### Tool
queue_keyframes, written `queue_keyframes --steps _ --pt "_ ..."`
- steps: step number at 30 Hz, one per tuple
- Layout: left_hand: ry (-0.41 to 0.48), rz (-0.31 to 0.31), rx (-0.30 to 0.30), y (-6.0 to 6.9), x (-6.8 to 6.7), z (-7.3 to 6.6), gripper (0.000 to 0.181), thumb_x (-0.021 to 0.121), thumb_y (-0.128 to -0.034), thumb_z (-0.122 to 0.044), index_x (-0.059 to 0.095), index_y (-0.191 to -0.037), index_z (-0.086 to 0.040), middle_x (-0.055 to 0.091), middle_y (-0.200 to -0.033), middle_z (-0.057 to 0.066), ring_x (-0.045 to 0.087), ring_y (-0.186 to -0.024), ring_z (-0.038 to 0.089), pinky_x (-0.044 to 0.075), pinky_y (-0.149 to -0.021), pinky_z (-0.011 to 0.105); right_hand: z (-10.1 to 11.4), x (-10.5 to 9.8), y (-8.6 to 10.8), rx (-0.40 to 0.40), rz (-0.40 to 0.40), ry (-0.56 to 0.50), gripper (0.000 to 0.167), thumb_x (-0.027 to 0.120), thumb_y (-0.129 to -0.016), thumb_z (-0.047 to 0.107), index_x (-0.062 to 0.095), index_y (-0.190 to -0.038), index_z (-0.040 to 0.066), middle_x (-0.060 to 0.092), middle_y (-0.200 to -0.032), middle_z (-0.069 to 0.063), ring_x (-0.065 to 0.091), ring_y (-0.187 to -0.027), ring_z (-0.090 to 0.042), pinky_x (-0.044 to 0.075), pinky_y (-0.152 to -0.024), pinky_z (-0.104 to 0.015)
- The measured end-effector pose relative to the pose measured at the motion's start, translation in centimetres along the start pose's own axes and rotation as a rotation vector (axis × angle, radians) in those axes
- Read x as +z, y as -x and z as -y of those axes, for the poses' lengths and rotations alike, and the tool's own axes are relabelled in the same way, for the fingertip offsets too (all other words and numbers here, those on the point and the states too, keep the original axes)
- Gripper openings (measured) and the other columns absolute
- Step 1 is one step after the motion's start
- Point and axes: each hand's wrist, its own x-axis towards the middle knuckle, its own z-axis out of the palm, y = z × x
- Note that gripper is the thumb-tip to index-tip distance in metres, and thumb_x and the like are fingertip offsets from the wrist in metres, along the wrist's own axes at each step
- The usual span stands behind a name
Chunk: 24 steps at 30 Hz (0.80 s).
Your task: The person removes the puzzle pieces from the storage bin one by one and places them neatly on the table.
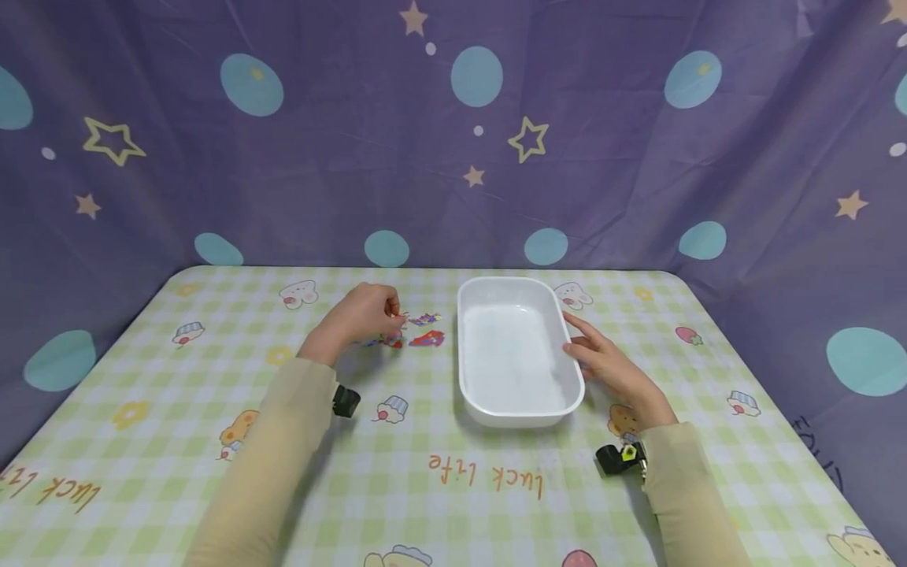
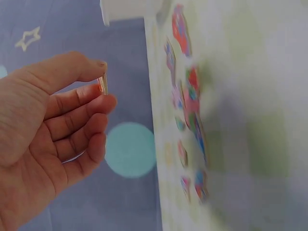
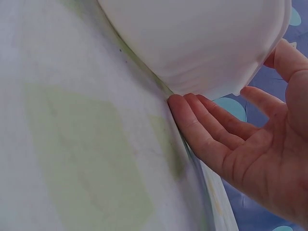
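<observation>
My left hand [image 1: 364,311] pinches a small thin flat piece [image 2: 103,84] between thumb and fingertips. Seen edge-on in the left wrist view, it shows a pale edge and its face is hidden. Close by that hand, several flat multicoloured pieces [image 1: 427,339] with irregular outlines lie on the table; in the left wrist view they form a loose row. To their right stands a white rectangular container [image 1: 520,346], open at the top with nothing visible inside. My right hand [image 1: 609,364] holds its right side, thumb over the rim and fingers against the outer wall.
A green-and-white checked cloth [image 1: 397,488] with printed cartoons and lettering covers the table. Behind it hangs a purple curtain [image 1: 319,157] with stars and blue ovals. Small black cameras [image 1: 345,402] sit at both wrists.
</observation>
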Motion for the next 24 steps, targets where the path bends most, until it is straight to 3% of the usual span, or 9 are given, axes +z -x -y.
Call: queue_keyframes --steps 6,13,24 --pt "-0.006 -0.047 -0.026 1.0 -0.3 2.0 0.014 0.065 -0.0790 -0.021 0.058 -0.076 -0.009 0.057 -0.070 0.002 0.047 -0.061 0.016 0.039 -0.060 0.030 0.1 0.0 0.0 -0.006 -0.001 0.004 0.065 0.049 -0.094 0.030 0.012 -0.147 0.026 0.037 -0.133 -0.028 0.052 -0.109 -0.032 0.050 -0.080 -0.036" --pt "0.004 -0.033 -0.082 1.9 -0.5 4.5 0.013 0.062 -0.0808 -0.021 0.058 -0.079 -0.009 0.058 -0.071 0.003 0.047 -0.060 0.016 0.039 -0.058 0.030 0.3 -0.1 -0.1 -0.017 -0.009 -0.002 0.065 0.049 -0.093 0.030 0.012 -0.147 0.026 0.037 -0.134 -0.028 0.052 -0.109 -0.030 0.050 -0.081 -0.036" --pt "-0.012 -0.020 -0.135 3.7 0.2 8.0 0.018 0.066 -0.0779 -0.022 0.057 -0.075 -0.006 0.054 -0.065 0.003 0.046 -0.057 0.015 0.037 -0.056 0.029 -0.2 0.0 -0.3 -0.013 -0.004 0.001 0.064 0.048 -0.094 0.028 0.013 -0.147 0.024 0.039 -0.132 -0.030 0.054 -0.106 -0.029 0.051 -0.079 -0.036"
